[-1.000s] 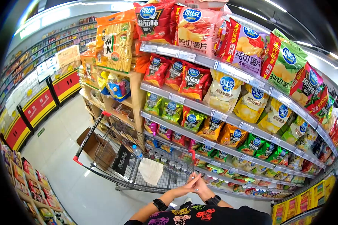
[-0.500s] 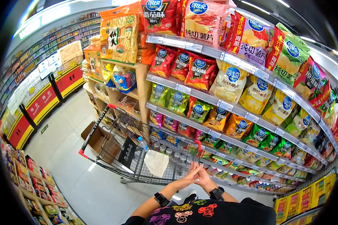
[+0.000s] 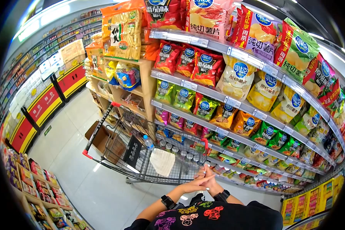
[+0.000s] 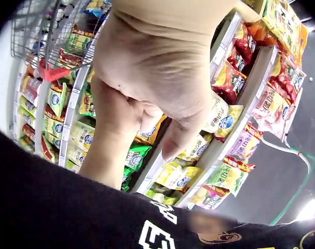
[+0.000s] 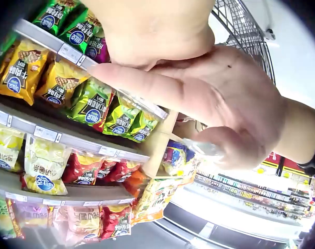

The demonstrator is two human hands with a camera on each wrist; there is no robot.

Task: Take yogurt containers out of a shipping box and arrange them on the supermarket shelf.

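Palms are pressing together low in the head view: left hand [image 3: 193,186] is lying flat, fingers straight, against the right hand [image 3: 207,177], whose fingers are looking relaxed, and I'm seeing nothing held in either. Shopping cart [image 3: 111,147] is standing just ahead of them, alongside the crisp shelves [image 3: 234,102]. It's carrying a white bag [image 3: 162,161], a water bottle [image 3: 148,142] and some cans [image 3: 182,154].
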